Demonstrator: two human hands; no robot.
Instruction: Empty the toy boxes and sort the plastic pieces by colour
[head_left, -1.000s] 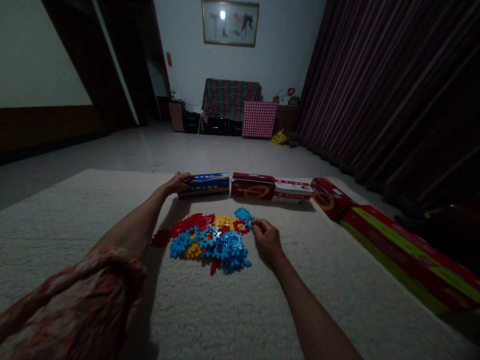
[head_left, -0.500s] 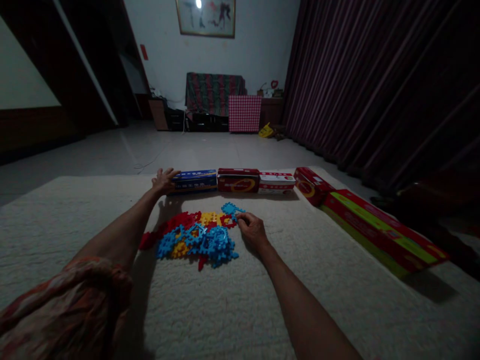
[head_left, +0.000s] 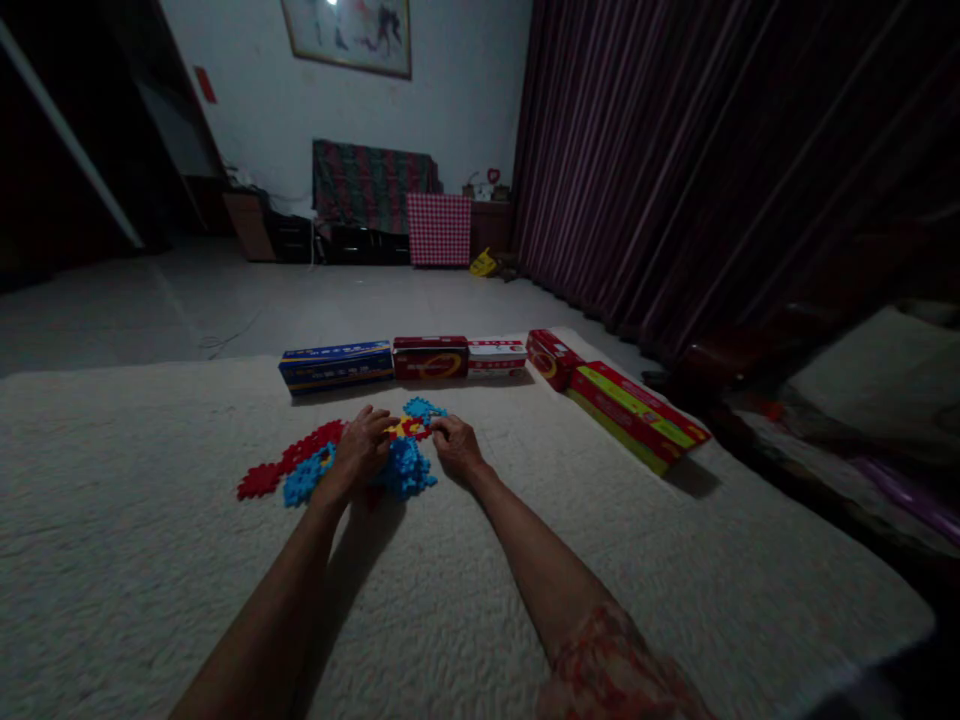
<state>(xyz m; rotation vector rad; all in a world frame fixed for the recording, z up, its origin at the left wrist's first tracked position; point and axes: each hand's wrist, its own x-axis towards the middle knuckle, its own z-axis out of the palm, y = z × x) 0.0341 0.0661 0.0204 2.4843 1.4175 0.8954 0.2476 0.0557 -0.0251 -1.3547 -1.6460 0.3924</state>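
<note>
A heap of flat plastic puzzle pieces (head_left: 409, 470) in blue, red and yellow lies on a pale carpet (head_left: 150, 520). My left hand (head_left: 360, 448) rests on top of the heap with its fingers curled over the pieces. My right hand (head_left: 456, 448) touches the heap's right edge, fingers bent and pinched at a blue piece (head_left: 422, 409). Loose red pieces (head_left: 259, 482) trail off to the left. Beyond the heap stands a blue box (head_left: 336, 365), apart from both hands.
A red box (head_left: 430, 357), a white and red box (head_left: 496, 358), another red box (head_left: 551, 358) and a long red and green box (head_left: 637, 413) line the carpet's far and right edges. Dark curtains hang at the right. Furniture stands at the far wall.
My left hand left the blue box and came back onto the heap of pieces. The camera swung to the right. My right hand stayed at the heap's right edge.
</note>
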